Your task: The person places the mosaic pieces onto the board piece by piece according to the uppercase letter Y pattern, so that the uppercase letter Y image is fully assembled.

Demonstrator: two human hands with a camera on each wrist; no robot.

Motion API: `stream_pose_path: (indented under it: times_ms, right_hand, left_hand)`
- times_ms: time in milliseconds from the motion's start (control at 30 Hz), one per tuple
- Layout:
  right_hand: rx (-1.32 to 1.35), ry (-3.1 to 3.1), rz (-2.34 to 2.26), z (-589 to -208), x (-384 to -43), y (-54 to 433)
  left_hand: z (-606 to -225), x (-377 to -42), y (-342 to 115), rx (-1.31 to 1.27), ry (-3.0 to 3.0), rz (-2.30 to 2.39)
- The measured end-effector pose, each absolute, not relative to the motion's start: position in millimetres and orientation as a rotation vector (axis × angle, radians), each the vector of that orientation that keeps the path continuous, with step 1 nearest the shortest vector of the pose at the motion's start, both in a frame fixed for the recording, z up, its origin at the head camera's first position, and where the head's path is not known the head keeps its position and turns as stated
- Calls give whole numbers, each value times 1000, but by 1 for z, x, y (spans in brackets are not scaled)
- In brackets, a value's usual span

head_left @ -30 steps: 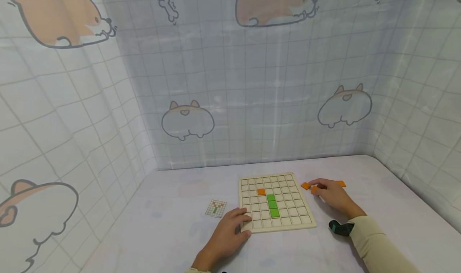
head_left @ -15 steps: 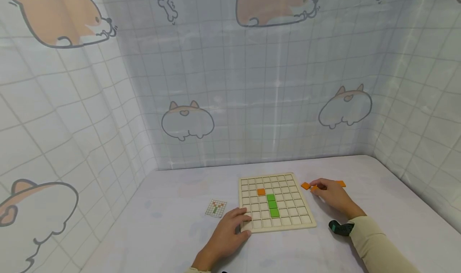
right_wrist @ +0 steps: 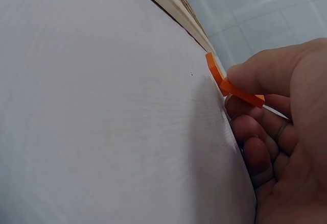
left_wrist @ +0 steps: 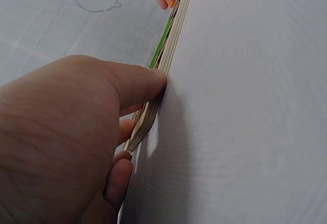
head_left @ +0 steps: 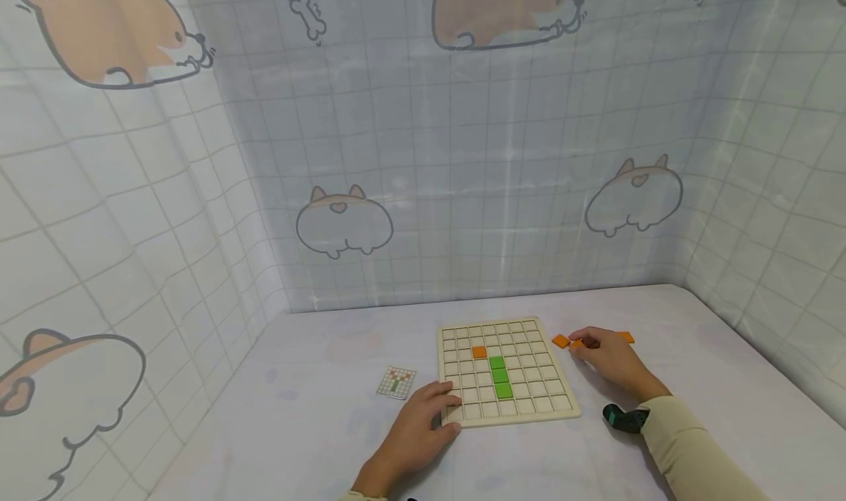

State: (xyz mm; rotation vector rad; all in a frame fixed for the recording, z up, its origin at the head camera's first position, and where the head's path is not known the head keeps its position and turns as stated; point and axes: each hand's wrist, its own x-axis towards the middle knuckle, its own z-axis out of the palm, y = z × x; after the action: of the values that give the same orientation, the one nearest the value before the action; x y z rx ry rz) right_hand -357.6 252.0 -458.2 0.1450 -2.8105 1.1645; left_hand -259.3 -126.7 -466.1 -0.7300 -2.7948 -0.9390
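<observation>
Okay, from my end it looks roughly half done: the grid board (head_left: 538, 374) has a column of three green tiles (head_left: 500, 376), plus one seated orange tile (head_left: 479, 352), diagonal off the column's top end. If the pattern card (head_left: 396, 382) is the reference, I'd judge the orange part remains; its print is too small for me to count. Off the board, right of it on the desk (head_left: 317, 427): one loose tile (head_left: 560, 341) and more orange stock (head_left: 626, 337) partly hidden behind the right hand (head_left: 611, 358). Right fingers are pinched on a held tile (head_left: 577, 344), not over the board. Left hand (head_left: 418, 429): fingers apart, resting at the near-left corner, thumb at the near edge. Versus a second ago, the held tile sits flatter, less face showing; board, seated tiles and left hand unchanged.
</observation>
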Motion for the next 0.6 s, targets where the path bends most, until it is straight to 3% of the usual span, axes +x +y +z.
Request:
stream_pose_path:
  times_ms: [400, 600]
  right_hand:
    - [117, -2783, 1324, -448, -367, 249]
    - [82, -2618, 1629, -443, -374, 233]
  left_hand:
    - [-464, -259, -126, -722, -2818, -945]
    - [-463, -259, -126, -734, -2808, -948]
